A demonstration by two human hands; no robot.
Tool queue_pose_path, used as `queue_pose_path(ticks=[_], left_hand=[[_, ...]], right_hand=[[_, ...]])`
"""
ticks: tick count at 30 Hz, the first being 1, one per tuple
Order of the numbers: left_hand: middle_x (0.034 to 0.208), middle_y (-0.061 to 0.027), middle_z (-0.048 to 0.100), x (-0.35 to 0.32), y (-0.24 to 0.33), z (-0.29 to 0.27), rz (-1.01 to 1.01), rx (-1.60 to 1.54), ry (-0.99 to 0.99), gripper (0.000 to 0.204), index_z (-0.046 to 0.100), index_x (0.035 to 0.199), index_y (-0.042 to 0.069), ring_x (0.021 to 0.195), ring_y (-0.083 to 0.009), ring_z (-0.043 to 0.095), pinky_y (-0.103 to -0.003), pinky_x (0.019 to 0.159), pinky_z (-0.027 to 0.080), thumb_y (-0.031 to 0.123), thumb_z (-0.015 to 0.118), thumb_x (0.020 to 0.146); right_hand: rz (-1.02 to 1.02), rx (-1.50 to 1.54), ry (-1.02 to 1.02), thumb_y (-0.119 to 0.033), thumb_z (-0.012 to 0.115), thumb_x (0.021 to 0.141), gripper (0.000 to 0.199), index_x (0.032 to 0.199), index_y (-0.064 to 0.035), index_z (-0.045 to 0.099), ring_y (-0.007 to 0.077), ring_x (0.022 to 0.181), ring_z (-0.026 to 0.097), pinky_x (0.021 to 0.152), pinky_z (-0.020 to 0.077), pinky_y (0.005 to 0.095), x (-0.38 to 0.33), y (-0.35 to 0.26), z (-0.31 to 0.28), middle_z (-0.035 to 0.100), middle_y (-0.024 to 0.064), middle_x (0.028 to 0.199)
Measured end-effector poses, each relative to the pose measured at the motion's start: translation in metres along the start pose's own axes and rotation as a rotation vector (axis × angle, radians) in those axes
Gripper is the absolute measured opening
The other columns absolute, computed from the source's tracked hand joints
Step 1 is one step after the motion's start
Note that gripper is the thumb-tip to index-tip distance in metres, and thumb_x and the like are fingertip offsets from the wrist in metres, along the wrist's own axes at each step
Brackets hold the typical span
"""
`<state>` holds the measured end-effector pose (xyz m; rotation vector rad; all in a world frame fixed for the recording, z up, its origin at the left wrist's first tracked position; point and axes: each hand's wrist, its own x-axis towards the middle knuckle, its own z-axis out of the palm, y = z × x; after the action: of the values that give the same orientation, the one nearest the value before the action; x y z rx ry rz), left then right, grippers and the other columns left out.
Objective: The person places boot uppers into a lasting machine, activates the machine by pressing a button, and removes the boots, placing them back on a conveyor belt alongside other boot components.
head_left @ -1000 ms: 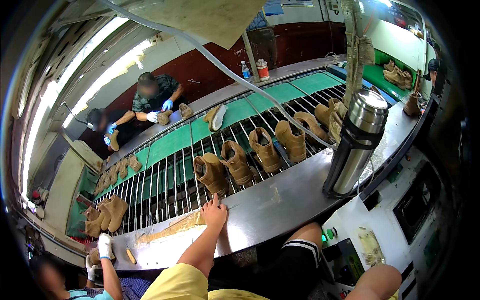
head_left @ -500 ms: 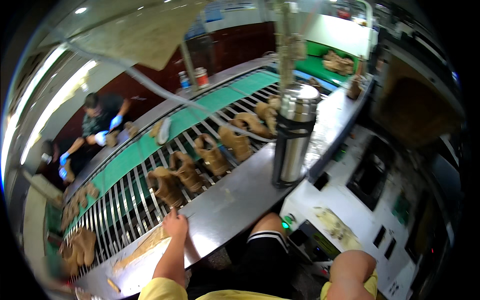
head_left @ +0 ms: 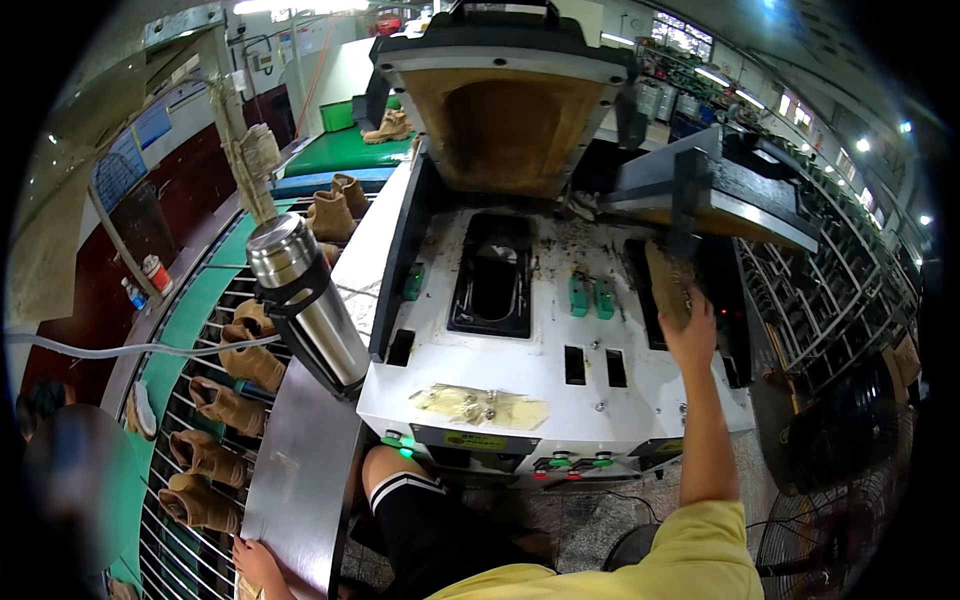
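Right hand (head_left: 690,335): raised over the right half of the white machine top (head_left: 520,365), fingers closed on the lower end of a tan, rough-surfaced sole piece (head_left: 668,285) that stands nearly upright beneath a dark hinged plate (head_left: 715,190).

Left hand (head_left: 258,562): at the lower edge of view, resting flat on the steel counter (head_left: 300,480) beside the conveyor; it holds nothing that can be seen, and how far the fingers are spread cannot be told.

Machine: a tan-lined, dark-framed hood (head_left: 505,95) tipped up at the back; a black rectangular recess (head_left: 495,275) left of centre; two small green blocks (head_left: 590,297) to its right. A yellowish, crinkled taped patch (head_left: 482,405) lies near the front edge (any print too small to make out). A yellow oblong label (head_left: 472,439) sits on the front panel, with green and red lit buttons (head_left: 560,464) in a row below it.

Steel vacuum flask (head_left: 305,300): upright at the machine's left corner, black band at its neck.

Conveyor (head_left: 190,440): green belt with white rollers, bearing tan boots (head_left: 225,405) in a line; a further pair (head_left: 388,125) stands on a green surface far back.

White and red cylindrical containers (head_left: 150,275): on the ledge far left, a blue-capped bottle just beside them.

Blue rectangular wall signs (head_left: 135,140): upper left.
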<state>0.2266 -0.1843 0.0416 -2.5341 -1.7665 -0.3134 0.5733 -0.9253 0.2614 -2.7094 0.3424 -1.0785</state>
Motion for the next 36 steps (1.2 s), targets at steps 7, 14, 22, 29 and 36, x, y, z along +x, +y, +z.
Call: queue_pose_path(ticks=[7, 14, 22, 29, 36], left_hand=[[0.122, -0.0090, 0.059, 0.006, -0.013, 0.012, 0.074, -0.098, 0.042, 0.040, 0.057, 0.124, 0.010, 0.115, -0.0293, 0.050, -0.043, 0.098, 0.038, 0.026, 0.044, 0.090], [0.113, -0.0131, 0.060, 0.007, -0.022, 0.010, 0.054, -0.309, 0.106, 0.028, 0.062, 0.110, 0.008, 0.106, -0.0301, 0.054, -0.040, 0.093, 0.041, 0.022, 0.050, 0.089], [0.076, -0.0042, 0.059, -0.063, 0.045, -0.002, 0.062, -1.292, -0.032, 0.014, 0.060, 0.077, 0.004, 0.074, -0.0142, 0.054, -0.027, 0.070, 0.043, 0.006, 0.048, 0.083], [0.109, -0.0065, 0.063, -0.191, 0.178, -0.104, 0.645, -1.640, -1.089, 0.026, 0.059, 0.115, 0.001, 0.100, -0.0143, 0.059, -0.028, 0.089, 0.047, 0.006, 0.058, 0.090], [0.134, -0.0107, 0.049, -0.165, 0.217, -0.117, 0.659, -2.376, -1.572, 0.071, 0.034, 0.140, 0.007, 0.122, -0.0244, 0.047, -0.043, 0.104, 0.036, 0.032, 0.068, 0.084]], right_hand=[[0.538, -0.155, -0.753, -0.049, 0.075, 0.065, 0.104, 0.148, -0.0122, 0.022, 0.0351, 0.124, 0.046, 0.100, 0.0414, 0.0430, 0.099, 0.058, 0.041, 0.040, 0.0177, 0.142], [0.571, -0.025, -0.558, -0.016, 0.079, 0.058, 0.114, 0.149, -0.0057, 0.011, 0.0381, 0.117, 0.052, 0.088, 0.0488, 0.0424, 0.137, 0.002, 0.002, 0.041, 0.0240, 0.139], [0.531, 0.887, -0.042, -0.012, 0.075, 0.064, 0.088, 0.141, -0.0064, 0.033, 0.0293, 0.113, 0.051, 0.095, 0.0408, 0.0361, 0.043, 0.011, -0.065, 0.051, 0.0158, 0.127], [0.420, 1.622, -0.217, -0.022, 0.067, 0.076, 0.077, 0.142, -0.0062, 0.032, 0.0296, 0.123, 0.043, 0.100, 0.0368, 0.0418, -0.117, -0.091, -0.090, 0.040, 0.0140, 0.138], [-0.256, 1.664, -0.457, -0.035, 0.066, 0.074, 0.088, 0.142, -0.0002, 0.021, 0.0300, 0.123, 0.040, 0.101, 0.0327, 0.0455, -0.249, -0.245, -0.054, 0.035, 0.0160, 0.138]])
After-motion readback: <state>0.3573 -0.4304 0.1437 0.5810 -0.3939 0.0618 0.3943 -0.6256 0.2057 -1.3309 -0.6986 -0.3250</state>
